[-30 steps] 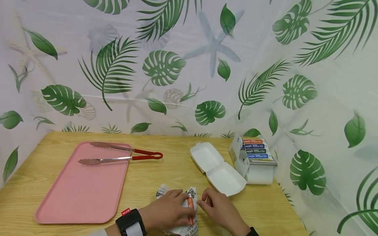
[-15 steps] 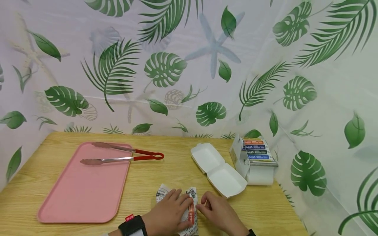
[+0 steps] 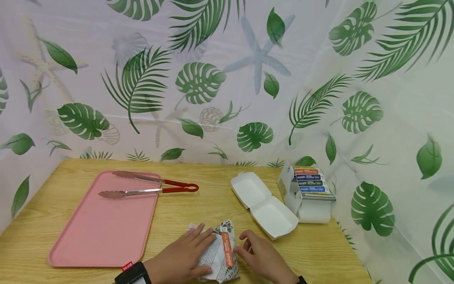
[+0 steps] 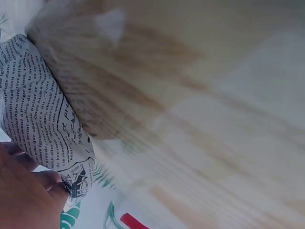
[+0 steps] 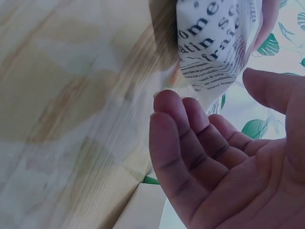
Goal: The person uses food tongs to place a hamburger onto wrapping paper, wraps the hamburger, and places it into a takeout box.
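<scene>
A parcel wrapped in newsprint-patterned paper (image 3: pixel 213 254), with an orange-and-white sticker (image 3: pixel 227 247) along its right side, lies at the table's front. My left hand (image 3: pixel 186 252) rests on the parcel's left part, fingers extended and spread. In the left wrist view, the left fingertips touch the paper's edge (image 4: pixel 43 105). Just right of the parcel is my right hand (image 3: pixel 260 254), loosely curled and holding nothing. The right wrist view shows its palm (image 5: pixel 238 176) bare and the fingers apart from the paper (image 5: pixel 209 47). What the paper wraps is hidden.
A pink tray (image 3: pixel 103 232) stands at the left, with red-handled tongs (image 3: pixel 142 192) lying across its far end. Behind my right hand sits an opened white clamshell box (image 3: pixel 274 217). Beside that is a sticker dispenser (image 3: pixel 310 185) with several coloured labels. A leaf-patterned cloth (image 3: pixel 220 130) hangs behind.
My left hand has slid leftward off the sticker, which now shows fully. The parcel has turned slightly under it. My right hand stays nearly in place beside it.
</scene>
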Available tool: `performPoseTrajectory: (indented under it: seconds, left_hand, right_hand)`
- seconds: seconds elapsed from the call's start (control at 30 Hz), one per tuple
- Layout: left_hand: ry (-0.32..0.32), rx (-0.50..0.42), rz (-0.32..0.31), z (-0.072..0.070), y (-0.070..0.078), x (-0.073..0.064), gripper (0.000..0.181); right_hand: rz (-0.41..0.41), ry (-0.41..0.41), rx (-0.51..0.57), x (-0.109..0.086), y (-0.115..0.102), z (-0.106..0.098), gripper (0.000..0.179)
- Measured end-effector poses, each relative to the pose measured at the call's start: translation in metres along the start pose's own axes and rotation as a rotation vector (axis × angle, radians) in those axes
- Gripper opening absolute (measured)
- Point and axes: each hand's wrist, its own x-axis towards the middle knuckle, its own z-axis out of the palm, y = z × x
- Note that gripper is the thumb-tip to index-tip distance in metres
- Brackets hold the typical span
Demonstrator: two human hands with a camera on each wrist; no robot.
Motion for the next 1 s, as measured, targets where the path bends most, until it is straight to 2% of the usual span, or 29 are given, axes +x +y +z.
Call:
performPoseTrajectory:
  seconds: [0.13, 0.2, 0.27, 0.37, 0.4, 0.47, 0.53, 0.6, 0.77, 1.0]
  left_hand:
    - [0.003, 0.015, 0.002, -0.002, -0.003, -0.007, 0.082]
    - [0.001, 0.015, 0.002, -0.003, -0.004, -0.009, 0.080]
    - [-0.003, 0.016, 0.002, -0.005, -0.005, -0.011, 0.079]
    - [-0.005, 0.016, 0.001, -0.007, -0.005, -0.014, 0.078]
    - [-0.007, 0.018, -0.001, -0.008, -0.006, -0.015, 0.078]
    - [-0.005, 0.018, -0.002, -0.009, -0.006, -0.017, 0.077]
    - [-0.005, 0.014, -0.006, -0.010, -0.007, -0.020, 0.077]
    - [-0.010, 0.004, -0.014, -0.011, -0.008, -0.023, 0.076]
    - [-0.025, -0.034, -0.050, -0.015, -0.011, -0.031, 0.077]
    - [-0.012, -0.029, -0.078, -0.024, -0.017, -0.045, 0.076]
  right_hand:
    - [0.005, -0.013, -0.011, 0.001, -0.002, -0.002, 0.040]
    - [0.007, 0.030, -0.068, 0.001, -0.003, -0.004, 0.036]
    - [0.006, 0.127, -0.177, 0.002, -0.002, -0.009, 0.030]
    - [0.026, 0.310, -0.409, 0.003, 0.005, -0.020, 0.026]
    - [0.041, 0.354, -0.477, 0.003, 0.008, -0.023, 0.026]
    - [0.079, 0.388, -0.586, 0.002, 0.015, -0.029, 0.028]
    - [0.108, 0.364, -0.649, 0.000, 0.022, -0.031, 0.026]
    - [0.119, 0.320, -0.667, -0.001, 0.028, -0.031, 0.020]
    - [0.078, 0.277, -0.662, -0.002, 0.034, -0.022, 0.009]
    - [0.025, 0.246, -0.615, -0.005, 0.008, -0.002, 0.008]
